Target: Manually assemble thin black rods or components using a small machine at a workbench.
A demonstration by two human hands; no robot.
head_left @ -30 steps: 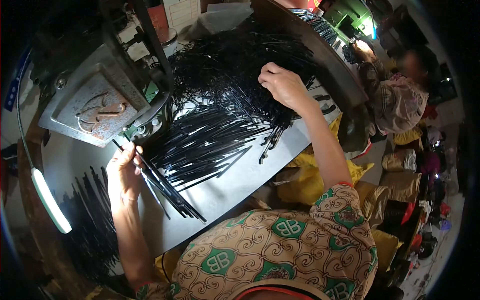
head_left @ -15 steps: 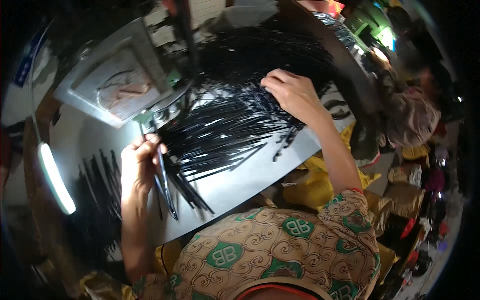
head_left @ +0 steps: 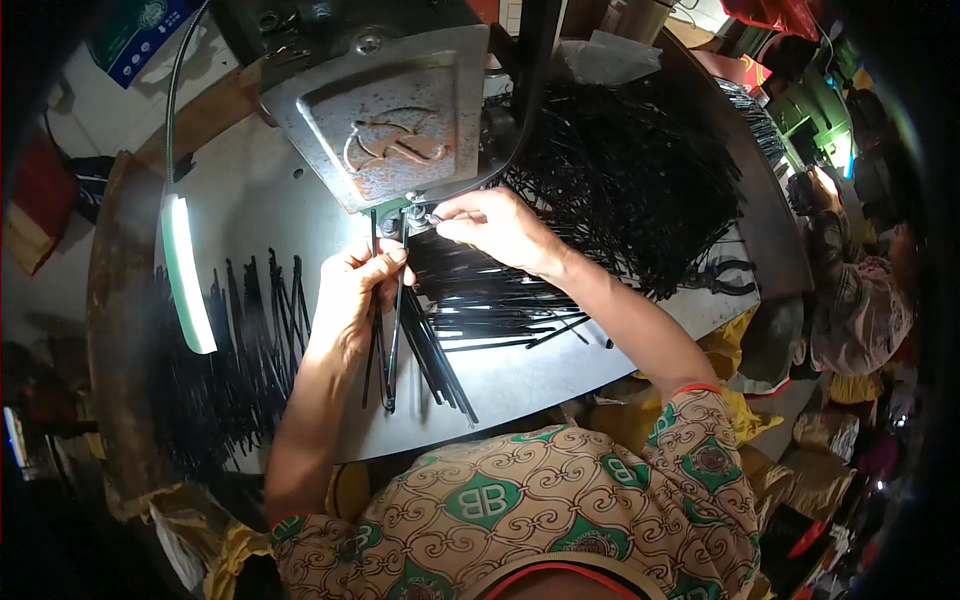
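Observation:
My left hand (head_left: 355, 290) grips a small bundle of thin black rods (head_left: 390, 350), holding them upright under the grey metal machine head (head_left: 390, 120). My right hand (head_left: 495, 228) pinches a small part at the machine's lower edge, fingertips right at the metal fitting (head_left: 418, 212). A fan of loose black rods (head_left: 480, 305) lies on the grey table (head_left: 560, 365) under and beside my right wrist. Both hands almost touch each other beneath the machine.
A big tangled heap of black rods (head_left: 620, 190) fills the table's far right. More rods (head_left: 250, 330) lie at the left by a lit lamp bar (head_left: 185, 275). Pliers (head_left: 725, 280) rest near the right edge. Another person (head_left: 860, 290) sits at the right.
My right hand left the rod pile and came to the machine's fitting. My left hand lifted its rods up to the machine. The view shifted toward the machine.

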